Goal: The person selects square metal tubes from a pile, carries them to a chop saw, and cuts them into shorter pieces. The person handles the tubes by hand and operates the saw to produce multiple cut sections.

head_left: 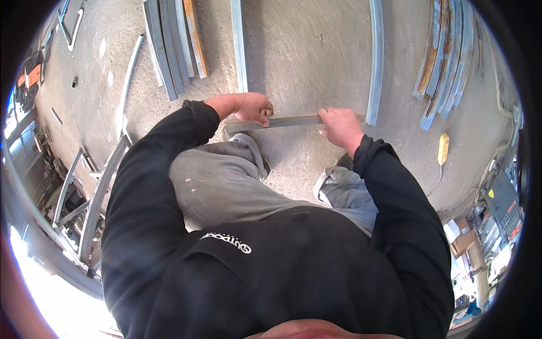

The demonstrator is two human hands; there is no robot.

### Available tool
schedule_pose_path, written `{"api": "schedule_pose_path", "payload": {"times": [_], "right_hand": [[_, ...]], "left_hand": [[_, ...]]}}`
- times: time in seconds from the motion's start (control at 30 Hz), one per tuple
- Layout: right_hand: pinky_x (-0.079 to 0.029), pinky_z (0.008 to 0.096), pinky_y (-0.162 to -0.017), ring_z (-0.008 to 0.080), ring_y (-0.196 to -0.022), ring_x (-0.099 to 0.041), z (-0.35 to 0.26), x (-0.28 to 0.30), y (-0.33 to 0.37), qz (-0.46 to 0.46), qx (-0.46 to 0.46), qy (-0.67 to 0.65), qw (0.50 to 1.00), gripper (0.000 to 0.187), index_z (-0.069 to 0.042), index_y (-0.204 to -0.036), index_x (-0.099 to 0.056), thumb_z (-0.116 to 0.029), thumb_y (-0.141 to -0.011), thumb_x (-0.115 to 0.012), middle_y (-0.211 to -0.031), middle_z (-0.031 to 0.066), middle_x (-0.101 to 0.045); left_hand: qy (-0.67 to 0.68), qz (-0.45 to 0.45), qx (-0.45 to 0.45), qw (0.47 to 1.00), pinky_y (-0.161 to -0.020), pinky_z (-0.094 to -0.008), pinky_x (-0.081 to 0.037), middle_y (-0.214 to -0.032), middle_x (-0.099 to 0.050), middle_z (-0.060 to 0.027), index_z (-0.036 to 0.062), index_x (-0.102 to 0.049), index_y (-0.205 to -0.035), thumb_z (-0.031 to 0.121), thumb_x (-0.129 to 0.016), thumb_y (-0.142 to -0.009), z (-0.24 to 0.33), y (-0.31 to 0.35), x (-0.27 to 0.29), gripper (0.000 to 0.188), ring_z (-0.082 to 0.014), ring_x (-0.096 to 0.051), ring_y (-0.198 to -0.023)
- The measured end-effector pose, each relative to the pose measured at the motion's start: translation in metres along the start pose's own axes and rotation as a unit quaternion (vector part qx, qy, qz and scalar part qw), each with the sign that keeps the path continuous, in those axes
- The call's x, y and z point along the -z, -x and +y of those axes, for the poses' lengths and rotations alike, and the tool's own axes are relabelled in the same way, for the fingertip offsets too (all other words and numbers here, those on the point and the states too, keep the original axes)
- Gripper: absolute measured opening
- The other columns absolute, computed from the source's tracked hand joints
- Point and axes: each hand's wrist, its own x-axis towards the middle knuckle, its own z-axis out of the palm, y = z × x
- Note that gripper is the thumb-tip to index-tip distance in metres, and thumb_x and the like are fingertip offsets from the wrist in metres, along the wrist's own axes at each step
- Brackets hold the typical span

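Observation:
A short grey metal bar lies crosswise in front of my feet, between the near ends of two long metal bars. My right hand is closed over its right part, close to the right long bar. My left hand is closed at its left part, with curled fingers at the far edge and the thumb over the bar. What lies under those fingers is partly hidden. The left long bar runs away from me, and its near end is at my left hand.
Several metal bars lie side by side at the far left, some rusty. More rusty bars lie at the far right. A yellow power strip with a cable is on the concrete floor to the right. A metal frame stands at the left.

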Motion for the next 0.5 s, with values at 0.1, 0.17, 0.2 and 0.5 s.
{"api": "schedule_pose_path", "payload": {"times": [0.1, 0.17, 0.2, 0.5], "right_hand": [[-0.06, 0.0459, -0.075, 0.0345, -0.087, -0.077, 0.001, -0.021, 0.002, 0.005, 0.017, 0.007, 1.0, 0.02, -0.008, -0.096, -0.071, -0.018, -0.083, -0.08, -0.09, 0.0124, -0.075], [-0.061, 0.0451, -0.074, 0.0342, -0.086, -0.077, 0.003, -0.031, 0.001, -0.014, 0.007, 0.02, 1.0, 0.016, -0.007, -0.095, -0.071, -0.016, -0.084, -0.077, -0.091, 0.0127, -0.076], [-0.061, 0.0446, -0.074, 0.0339, -0.086, -0.077, 0.006, -0.035, 0.001, -0.024, -0.009, 0.026, 0.999, 0.014, -0.007, -0.095, -0.071, -0.015, -0.084, -0.075, -0.092, 0.0131, -0.077], [-0.062, 0.0428, -0.079, 0.0314, -0.095, -0.079, 0.03, -0.047, 0.006, -0.05, -0.049, 0.075, 0.995, 0.009, -0.009, -0.097, -0.072, -0.011, -0.088, -0.068, -0.097, 0.0128, -0.079]], "left_hand": [[0.037, 0.014, -0.004, 0.999, -0.1, -0.0443, -0.057, -0.125, -0.077, -0.0172, 0.0052, -0.072, -0.134, 0.03, -0.08, -0.097, -0.008, -0.003, -0.015, 0.046, -0.0317, -0.074, -0.112], [0.078, 0.073, -0.003, 0.994, -0.104, -0.0441, -0.057, -0.127, -0.077, -0.0156, 0.007, -0.072, -0.135, 0.033, -0.079, -0.098, -0.019, -0.003, -0.014, 0.047, -0.0287, -0.073, -0.115], [0.094, 0.102, 0.004, 0.99, -0.107, -0.044, -0.056, -0.128, -0.077, -0.0148, 0.008, -0.072, -0.136, 0.034, -0.078, -0.098, -0.026, -0.003, -0.01, 0.047, -0.0272, -0.073, -0.116], [0.044, 0.268, 0.265, 0.925, -0.086, -0.0371, -0.064, -0.1, -0.082, -0.0108, 0.0093, -0.082, -0.115, 0.047, -0.079, -0.096, -0.12, 0.02, 0.003, 0.042, -0.0202, -0.079, -0.087]]}}
